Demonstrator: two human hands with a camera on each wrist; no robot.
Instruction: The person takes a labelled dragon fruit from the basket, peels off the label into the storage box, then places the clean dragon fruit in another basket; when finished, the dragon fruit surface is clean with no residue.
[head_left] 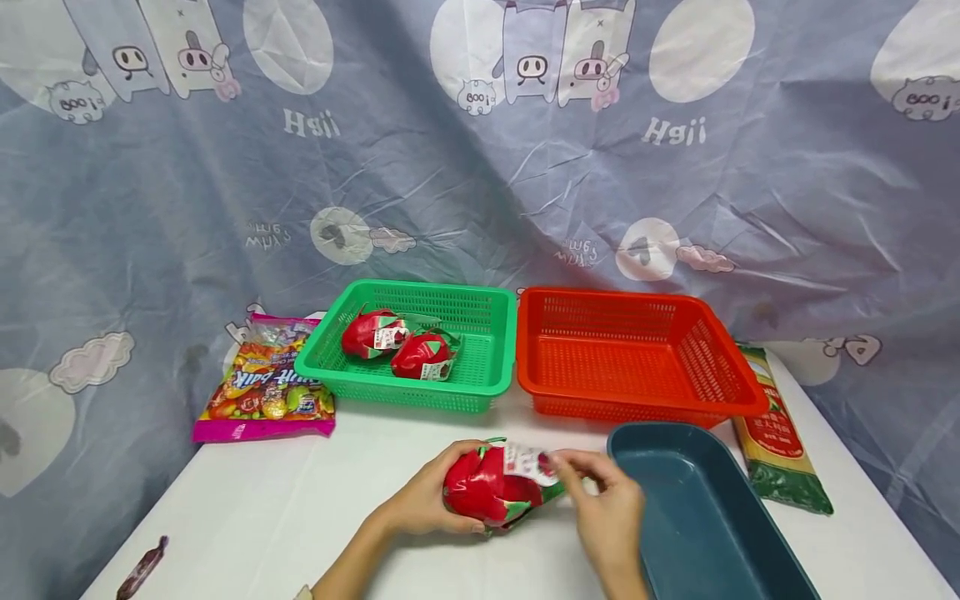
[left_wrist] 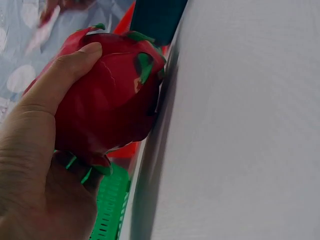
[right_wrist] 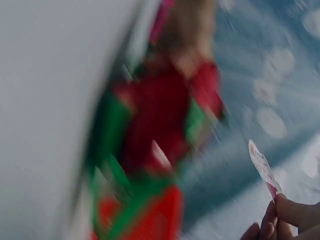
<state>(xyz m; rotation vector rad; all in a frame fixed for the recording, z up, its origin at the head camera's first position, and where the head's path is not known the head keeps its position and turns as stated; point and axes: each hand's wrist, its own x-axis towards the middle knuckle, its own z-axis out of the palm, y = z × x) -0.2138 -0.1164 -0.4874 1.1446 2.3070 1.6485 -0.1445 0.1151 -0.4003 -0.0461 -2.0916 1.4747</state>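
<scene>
My left hand [head_left: 422,500] grips a red dragon fruit [head_left: 480,487] with green-tipped scales, just above the white table. The left wrist view shows the thumb lying along the fruit's [left_wrist: 112,95] skin. Between thumb and fingers, my right hand [head_left: 611,508] pinches a white label [head_left: 525,463] with print and a reddish picture. In the head view the label overlaps the fruit's upper right side; the right wrist view has the label [right_wrist: 263,167] standing apart from the blurred fruit. Two more dragon fruits [head_left: 373,333] with white labels, in clear wrapping, lie in the green basket [head_left: 480,387].
A red basket [head_left: 637,408] stands beside the green one. Nearer, a dark blue tray [head_left: 690,500] sits right of my right hand. A candy bag [head_left: 273,379] lies at left, a green-and-yellow packet [head_left: 783,442] at right, and a small wrapped candy [head_left: 142,569] at front left.
</scene>
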